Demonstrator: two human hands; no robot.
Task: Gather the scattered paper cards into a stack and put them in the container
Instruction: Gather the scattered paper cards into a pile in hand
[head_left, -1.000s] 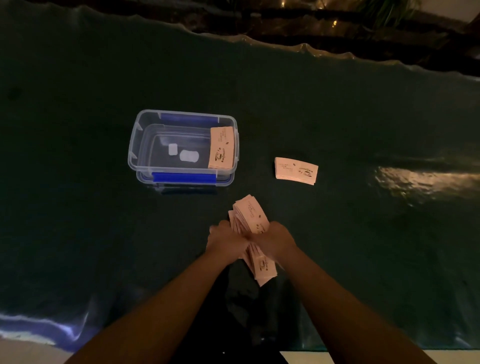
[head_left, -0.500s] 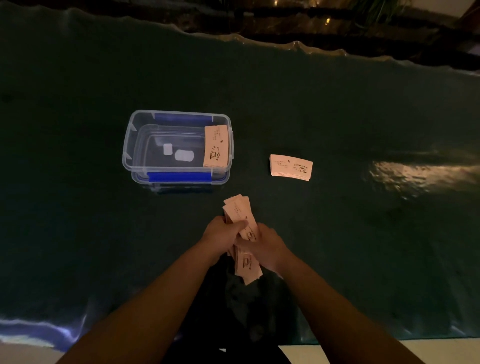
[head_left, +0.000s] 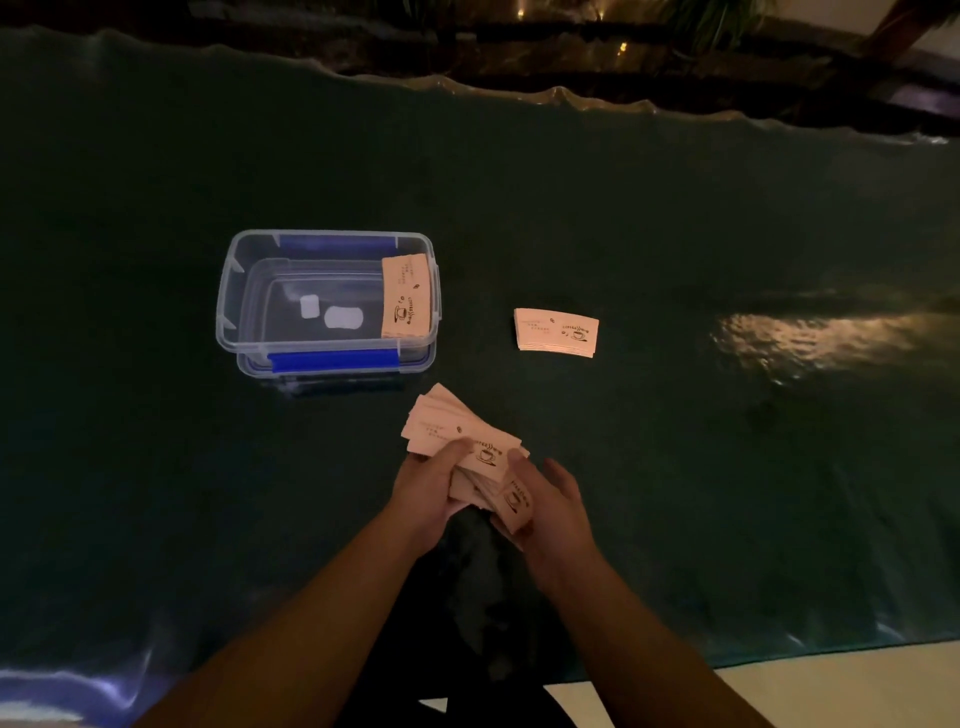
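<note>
A loose bundle of pale pink paper cards with a coffee-cup print is fanned out between both hands near the table's front middle. My left hand grips its left side and my right hand cups its lower right end. A neat small stack of the same cards lies flat on the table to the right of the container. The clear plastic container with blue clips stands at the left, and a stack of cards rests inside against its right wall.
The table is covered with a dark green plastic sheet that wrinkles at its far edge. A bright glare patch lies at the right. Two white marks show on the container's floor. Pale floor shows beyond the front edge.
The bundle in my hands has spread and tilted, its upper cards now fanning left. My right hand slid to the lower end with fingers more apart. The view shifted slightly.
</note>
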